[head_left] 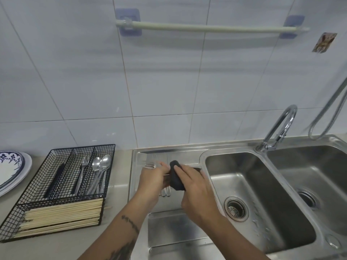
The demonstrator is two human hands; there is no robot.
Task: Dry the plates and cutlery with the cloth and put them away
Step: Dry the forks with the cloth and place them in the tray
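Over the drainboard left of the sink [244, 152], the left hand [153, 178] grips a bundle of forks [150, 164], tines pointing left and handle ends showing below, while the right hand [193, 186] clamps a dark cloth [175, 178] around the handles; hands touching. Risk, as judged: wet steel may slip from the bundle and drop onto the drainboard or into the sink if the rubbing loosens the grip. Forks look plain, shiny; the cloth is dark and bunched.

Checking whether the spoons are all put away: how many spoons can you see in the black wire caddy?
2 bowls show clearly: one spoon and a second spoon beside it, both in the right-hand compartment of the wire caddy. The bundled handles suggest more may be hidden beneath.
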